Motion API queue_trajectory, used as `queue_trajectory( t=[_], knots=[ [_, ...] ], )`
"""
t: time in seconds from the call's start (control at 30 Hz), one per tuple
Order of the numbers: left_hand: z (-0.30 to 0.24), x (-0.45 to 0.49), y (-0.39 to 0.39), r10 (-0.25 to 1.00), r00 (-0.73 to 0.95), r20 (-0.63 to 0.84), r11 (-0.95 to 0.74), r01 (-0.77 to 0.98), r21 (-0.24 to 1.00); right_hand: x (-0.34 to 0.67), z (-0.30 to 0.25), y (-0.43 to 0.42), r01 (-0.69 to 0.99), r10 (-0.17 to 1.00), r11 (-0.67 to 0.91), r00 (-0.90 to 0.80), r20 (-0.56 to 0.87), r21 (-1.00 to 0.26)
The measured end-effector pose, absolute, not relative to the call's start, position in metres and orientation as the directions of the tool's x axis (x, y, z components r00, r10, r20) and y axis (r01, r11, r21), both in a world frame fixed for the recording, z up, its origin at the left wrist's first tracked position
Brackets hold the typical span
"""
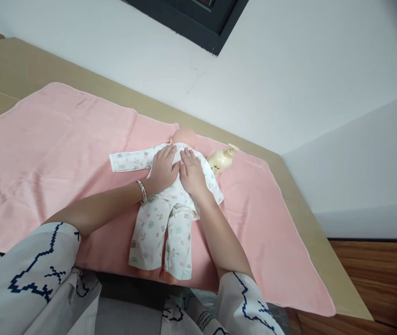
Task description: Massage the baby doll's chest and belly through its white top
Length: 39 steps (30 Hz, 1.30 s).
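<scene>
Saw the tan bench (6,65) farthest to the left of the doll (176,191), running also behind its head (184,136). Found the pink cloth (44,153) spread over most of that top, broadest and creased to the left of the doll, and lying beneath it too. Just left of the doll's chest, noted one printed sleeve (130,161) stretched straight out sideways. Came next to the left hand (165,171), laid flat on the left half of the doll's upper torso, unclenched and grasping nothing; saw a silver-coloured bangle (143,192) at its wrist.

Found the doll lying directly under both palms, long axis running from the head, on the far side, down to the feet (168,277) by the bench's near edge. Could not tell face-up from face-down. Saw the right hand (191,174) pressed likewise to the right half of the doll's torso, relaxed, holding nothing, just beside the left one. Judged neither hand nearer, with both touching the doll on either side of that axis.

To the right of the doll's shoulder, saw a cream pump bottle (221,160) on the cloth, nozzle slanting away from the doll; could not tell standing from lying. Farthest right of the doll, noted wooden floor (383,274).
</scene>
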<state>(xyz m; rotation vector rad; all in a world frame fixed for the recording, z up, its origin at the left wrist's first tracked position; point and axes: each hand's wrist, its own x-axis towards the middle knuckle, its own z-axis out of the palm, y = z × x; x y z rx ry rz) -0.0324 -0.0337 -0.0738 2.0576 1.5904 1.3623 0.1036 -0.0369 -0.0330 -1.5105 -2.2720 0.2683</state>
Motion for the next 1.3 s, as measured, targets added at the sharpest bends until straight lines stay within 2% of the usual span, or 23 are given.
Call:
queue_trajectory(
  t=[0.87,1.13,1.3],
  knots=[
    [-0.073,-0.032,-0.035,0.851,-0.008,0.525,-0.370,0.700,0.611,0.097,-0.024,-0.041,0.874,0.926,0.374,-0.333,0.178,-0.310],
    [-0.072,-0.035,-0.033,0.848,0.021,0.530,-0.386,0.709,0.590,0.100,-0.008,-0.054,0.904,0.921,0.390,-0.385,0.064,-0.176],
    [-0.062,-0.032,-0.045,0.866,0.076,0.493,-0.360,0.780,0.512,0.108,0.017,-0.075,0.917,0.922,0.379,-0.386,-0.029,-0.127]
  ],
)
